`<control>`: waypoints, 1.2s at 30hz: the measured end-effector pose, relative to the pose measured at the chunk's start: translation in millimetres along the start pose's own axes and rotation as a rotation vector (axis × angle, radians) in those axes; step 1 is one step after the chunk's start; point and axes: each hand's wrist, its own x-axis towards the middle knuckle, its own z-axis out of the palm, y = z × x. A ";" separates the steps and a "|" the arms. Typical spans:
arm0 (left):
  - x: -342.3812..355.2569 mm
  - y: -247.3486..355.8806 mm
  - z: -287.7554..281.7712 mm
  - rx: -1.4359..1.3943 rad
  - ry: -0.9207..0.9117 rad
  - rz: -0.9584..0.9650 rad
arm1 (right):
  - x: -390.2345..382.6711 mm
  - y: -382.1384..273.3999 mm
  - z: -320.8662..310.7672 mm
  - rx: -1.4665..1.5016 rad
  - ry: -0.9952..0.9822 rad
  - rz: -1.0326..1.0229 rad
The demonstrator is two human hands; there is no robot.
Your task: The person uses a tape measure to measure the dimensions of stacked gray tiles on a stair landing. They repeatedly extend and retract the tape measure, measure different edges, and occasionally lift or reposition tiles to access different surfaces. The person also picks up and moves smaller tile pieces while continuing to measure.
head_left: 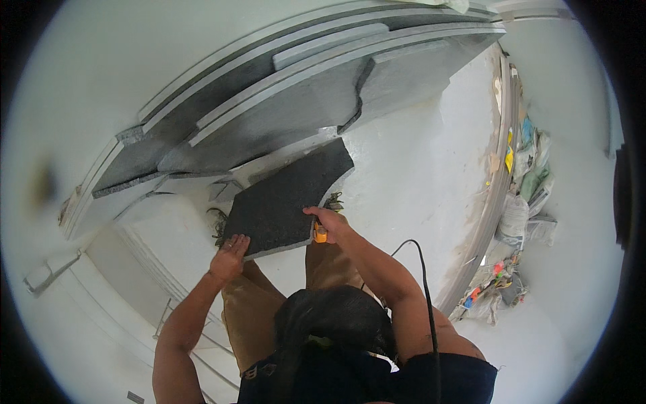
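White floor [410,182]; grey slabs [289,111] standing along far side; patterned shoes [334,202].

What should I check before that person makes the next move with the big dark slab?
1. Left hand at the dark slab's edge: ok.
2. Right hand at its edge: ok.
3. Right hand free of other things: not ok; an orange item seems tucked in it.
4. Black cable away from the slab: ok, it loops by the right arm.
5. Leaning grey slabs steady: cannot tell.
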 end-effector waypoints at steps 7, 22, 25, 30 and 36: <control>59.2 90.7 -43.3 -0.126 -0.075 -0.002 | -63.6 -41.7 -69.9 0.016 0.054 0.012; 373.1 197.6 -2.0 -0.211 0.071 0.113 | -107.6 -271.1 -305.4 -0.215 0.344 -0.203; 426.7 200.7 9.1 -0.205 0.193 0.145 | -109.7 -317.5 -318.2 -0.262 0.447 -0.245; 480.2 197.2 15.8 -0.273 0.260 0.106 | -99.7 -374.5 -308.9 -0.238 0.586 -0.364; 478.3 166.1 41.9 -0.237 0.131 -0.092 | -73.7 -368.6 -281.9 -0.318 0.533 -0.371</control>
